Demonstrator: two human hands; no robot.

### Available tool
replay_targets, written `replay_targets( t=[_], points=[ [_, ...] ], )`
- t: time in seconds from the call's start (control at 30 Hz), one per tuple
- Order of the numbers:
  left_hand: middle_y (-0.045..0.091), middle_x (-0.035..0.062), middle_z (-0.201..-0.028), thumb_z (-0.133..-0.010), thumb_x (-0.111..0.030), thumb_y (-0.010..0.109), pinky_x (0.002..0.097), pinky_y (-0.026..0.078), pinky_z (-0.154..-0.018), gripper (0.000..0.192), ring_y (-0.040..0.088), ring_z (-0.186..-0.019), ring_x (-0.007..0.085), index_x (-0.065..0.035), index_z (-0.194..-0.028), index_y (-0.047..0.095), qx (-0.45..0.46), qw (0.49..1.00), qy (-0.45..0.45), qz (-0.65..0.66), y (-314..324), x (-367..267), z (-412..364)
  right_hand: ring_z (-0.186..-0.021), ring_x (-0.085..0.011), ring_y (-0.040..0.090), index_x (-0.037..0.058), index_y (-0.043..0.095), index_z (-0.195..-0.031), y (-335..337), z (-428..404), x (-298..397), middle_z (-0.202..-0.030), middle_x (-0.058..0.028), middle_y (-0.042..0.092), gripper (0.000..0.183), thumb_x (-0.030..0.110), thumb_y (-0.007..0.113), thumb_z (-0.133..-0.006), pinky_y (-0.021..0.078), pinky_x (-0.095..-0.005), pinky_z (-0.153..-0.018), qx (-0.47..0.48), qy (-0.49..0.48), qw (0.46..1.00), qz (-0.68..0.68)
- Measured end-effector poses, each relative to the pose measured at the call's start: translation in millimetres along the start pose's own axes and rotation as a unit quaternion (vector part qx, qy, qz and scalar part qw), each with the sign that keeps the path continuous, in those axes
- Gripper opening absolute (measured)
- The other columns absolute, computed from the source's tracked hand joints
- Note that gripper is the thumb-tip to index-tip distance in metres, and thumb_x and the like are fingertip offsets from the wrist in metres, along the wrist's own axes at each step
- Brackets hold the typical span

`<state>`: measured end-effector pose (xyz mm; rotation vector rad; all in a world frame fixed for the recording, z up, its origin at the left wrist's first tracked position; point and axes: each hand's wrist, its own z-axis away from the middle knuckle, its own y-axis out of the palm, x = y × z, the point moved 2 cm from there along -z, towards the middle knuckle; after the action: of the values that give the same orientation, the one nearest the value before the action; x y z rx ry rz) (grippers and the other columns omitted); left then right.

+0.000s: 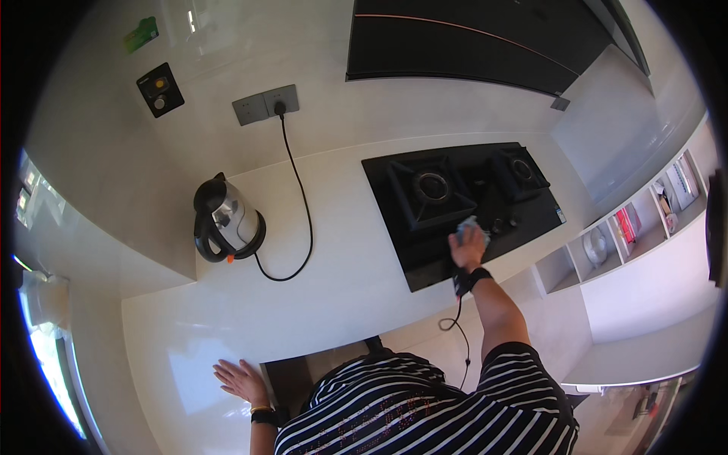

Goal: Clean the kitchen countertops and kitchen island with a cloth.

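Note:
My right hand (468,248) presses a light blue-grey cloth (470,225) onto the black gas cooktop (438,250), in front of the left burner (431,186) and left of the control knobs (498,226). The fingers lie over the cloth, which hides part of the glass beneath. Over at the lower left, my left hand (243,383) is held flat with its fingers spread, at the front edge of the white countertop (330,250). Nothing is in it. Both wrists wear black bands, and a cable hangs from the right one.
A steel electric kettle (233,219) stands left of the cooktop. Its black cord (310,227) loops over the counter up to a wall socket (265,105). A black range hood (455,48) hangs above the burners. White open shelves (620,236) holding several items are at the right.

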<state>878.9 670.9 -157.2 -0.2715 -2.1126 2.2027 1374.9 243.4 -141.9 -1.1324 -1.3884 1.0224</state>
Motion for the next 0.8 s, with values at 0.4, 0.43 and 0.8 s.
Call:
replay_targets(
  t=[0.4, 0.43, 0.8],
  points=[
    [0.014, 0.017, -0.154, -0.097, -0.046, 0.031, 0.0531, 0.007, -0.112, 0.066, 0.009, -0.143, 0.0334, -0.0049, -0.147, 0.02, -0.016, 0.999, 0.014, 0.024, -6.4, -3.3, 3.0, -0.134, -0.0364, 0.03, 0.0093, 0.034, -0.141, 1.6, 7.8, -9.4, -0.147, -0.0192, 0.028, 0.061, 0.046, 0.041, -0.094, 0.0244, -0.0521, -0.107, -0.07, 0.043, 0.997, 0.002],
    [0.014, 0.0172, -0.154, -0.097, -0.046, 0.032, 0.0531, 0.007, -0.112, 0.066, 0.009, -0.143, 0.0334, -0.0044, -0.147, 0.02, -0.017, 0.999, 0.016, 0.029, -6.1, -2.4, 3.8, -0.134, -0.038, 0.029, 0.0094, 0.032, -0.142, 7.3, 16.1, 1.9, -0.148, -0.0207, 0.026, 0.063, 0.046, 0.044, -0.092, 0.0238, -0.0532, -0.107, -0.068, -0.004, 0.998, 0.017],
    [0.012, 0.0186, -0.154, -0.097, -0.041, 0.033, 0.0537, 0.006, -0.112, 0.064, 0.008, -0.143, 0.0344, -0.0028, -0.147, 0.02, -0.009, 0.999, 0.001, 0.039, -16.2, -7.6, 4.1, -0.142, -0.0387, 0.008, 0.0197, 0.025, -0.147, -7.9, 146.9, 149.7, -0.154, -0.0194, 0.004, 0.065, 0.051, 0.045, -0.093, 0.0147, -0.0541, -0.112, 0.295, -0.585, 0.755, -0.026]
  ],
)
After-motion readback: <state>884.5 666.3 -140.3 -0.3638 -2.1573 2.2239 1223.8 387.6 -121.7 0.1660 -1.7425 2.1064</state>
